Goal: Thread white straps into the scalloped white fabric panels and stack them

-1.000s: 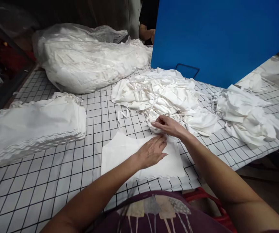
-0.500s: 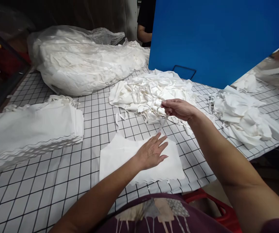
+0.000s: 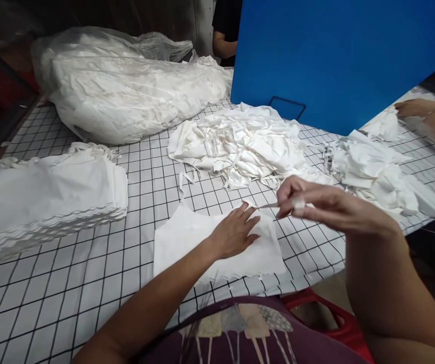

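A white camisole top (image 3: 187, 242) lies flat before me on the checked cloth, its left strap standing loose upward. My left hand (image 3: 236, 232) rests spread on the upper right of the top, fingertips at the base of the right strap. Raised to the right, my right hand (image 3: 308, 205) pinches that white strap (image 3: 268, 206) and holds it stretched out sideways; its fingers are a little blurred. Beyond the hands is a loose heap of white garments (image 3: 236, 144).
At left stands a neat stack of white tops (image 3: 50, 202). A clear bag of white garments (image 3: 126, 91) lies behind it. A blue board (image 3: 334, 60) rises at the back. More white pieces (image 3: 380, 167) and another person's arm (image 3: 422, 108) are at right.
My right hand has swung right and toward me, pulling the strap from upright to sideways. My left hand stays on the top. Another person's hand has come into view at right.
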A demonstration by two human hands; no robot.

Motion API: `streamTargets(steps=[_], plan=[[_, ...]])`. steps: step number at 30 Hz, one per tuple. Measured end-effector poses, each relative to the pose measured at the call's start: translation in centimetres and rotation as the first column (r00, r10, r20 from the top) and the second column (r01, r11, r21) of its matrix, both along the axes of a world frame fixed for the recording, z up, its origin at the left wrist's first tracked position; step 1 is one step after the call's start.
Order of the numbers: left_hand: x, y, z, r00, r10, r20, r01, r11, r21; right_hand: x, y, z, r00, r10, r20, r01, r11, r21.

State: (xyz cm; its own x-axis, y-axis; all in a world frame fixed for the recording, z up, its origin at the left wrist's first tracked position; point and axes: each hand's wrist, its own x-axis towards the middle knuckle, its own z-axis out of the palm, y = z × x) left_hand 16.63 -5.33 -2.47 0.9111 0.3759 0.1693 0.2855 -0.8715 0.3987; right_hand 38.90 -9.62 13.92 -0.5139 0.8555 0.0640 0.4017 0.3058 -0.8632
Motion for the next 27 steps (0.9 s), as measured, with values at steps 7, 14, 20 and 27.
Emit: streamTargets(steps=[7,14,20,27], plan=[[0.2,0.2,-0.3,0.998,0.067,-0.008,-0.066,0.997,0.026,-3.5,-5.3,-1.6,0.921,0.344,0.181,-0.298,0.924,-0.239],[0.3,0.1,0.0,0.998,0.055,-0.018,-0.053,0.996,0.072,-0.6,-1.8,-6.9,0.902,-0.394,0.177,0.430,0.859,-0.279],[0.4,0.1,0.6,0.999,0.042,-0.013,-0.041,0.998,0.056,-1.4,2.1,-11.8,0.833,-0.498,0.241,0.554,0.754,-0.352],[0.5,0.2,0.9,0.999,0.031,-0.007,-0.031,1.000,-0.006,-2.2,0.5,-11.4,0.915,-0.402,-0.018,0.316,0.745,-0.588]])
